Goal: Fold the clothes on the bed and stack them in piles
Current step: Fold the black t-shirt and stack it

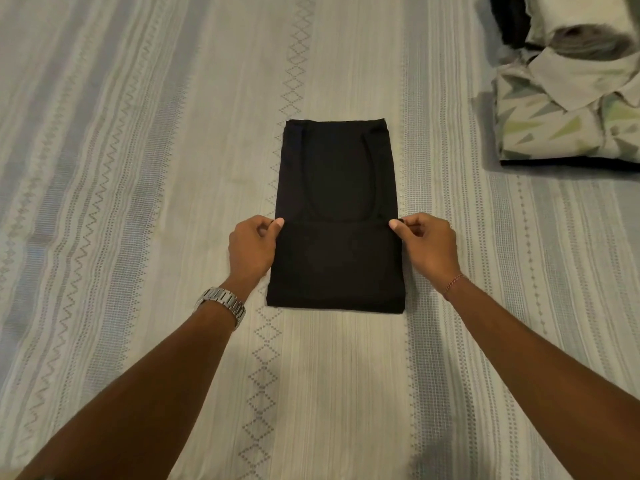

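A black garment [334, 174], folded into a narrow upright rectangle, lies flat in the middle of the bed. Its near third is doubled over onto the rest, with the folded edge running across at the level of my fingers. My left hand [252, 247] pinches the left corner of that flap between thumb and forefinger. My right hand [426, 245] pinches the right corner the same way. Both hands sit just outside the garment's side edges. A stack of folded clothes [561, 109], with a pale shirt printed with green and grey triangles on top, sits at the far right.
The bed is covered by a pale striped bedspread [138, 168] with zigzag and diamond bands. Dark clothes [512, 19] lie behind the stack at the top right corner. A metal watch [221, 303] is on my left wrist, a thin bracelet on my right.
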`<state>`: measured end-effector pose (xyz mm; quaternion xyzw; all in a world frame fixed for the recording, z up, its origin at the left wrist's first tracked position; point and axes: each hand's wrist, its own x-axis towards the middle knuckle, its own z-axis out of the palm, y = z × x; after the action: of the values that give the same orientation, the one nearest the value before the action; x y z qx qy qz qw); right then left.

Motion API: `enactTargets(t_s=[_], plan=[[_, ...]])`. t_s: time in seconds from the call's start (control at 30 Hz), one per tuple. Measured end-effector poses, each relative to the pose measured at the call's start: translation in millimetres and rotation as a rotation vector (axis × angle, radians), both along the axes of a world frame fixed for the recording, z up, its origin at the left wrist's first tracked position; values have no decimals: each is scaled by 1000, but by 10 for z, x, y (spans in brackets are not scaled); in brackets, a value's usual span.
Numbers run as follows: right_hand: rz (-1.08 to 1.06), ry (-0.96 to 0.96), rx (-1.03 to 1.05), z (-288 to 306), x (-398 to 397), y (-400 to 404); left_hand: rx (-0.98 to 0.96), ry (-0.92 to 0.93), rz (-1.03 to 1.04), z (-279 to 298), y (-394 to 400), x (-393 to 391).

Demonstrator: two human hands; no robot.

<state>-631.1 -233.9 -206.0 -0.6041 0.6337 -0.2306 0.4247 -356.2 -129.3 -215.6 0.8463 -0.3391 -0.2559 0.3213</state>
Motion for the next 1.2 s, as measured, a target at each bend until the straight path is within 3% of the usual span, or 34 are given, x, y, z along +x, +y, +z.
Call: enactTargets(t_s=[0.13,0.2,0.27,0.33,0.43,0.57,0.73,0.87,1.03,1.2], plan=[[-3,24,-35,-48,22,-18,23,-67,24,16,-60,-71],[5,64,-142,-17,12,91,44,-241,30,103,-32,-178],[117,193,-396,1,37,299,-32,-453,-89,182,44,-333],[295,285,-586,-8,149,546,-133,-558,-347,181,132,-505],[541,462,-542,-181,294,808,-19,-606,-693,-6,234,-677],[673,650,-455,-410,266,868,178,-604,-773,-230,335,-682],[699,543,-502,-308,86,991,68,-596,-822,-86,480,-657],[746,601,-589,-313,-260,1159,24,-768,-1013,-32,847,-514],[709,754,-678,-453,-298,1297,145,-867,-894,-166,1074,-366],[714,832,-667,-351,-256,1336,273,-891,-914,-61,1166,-430]])
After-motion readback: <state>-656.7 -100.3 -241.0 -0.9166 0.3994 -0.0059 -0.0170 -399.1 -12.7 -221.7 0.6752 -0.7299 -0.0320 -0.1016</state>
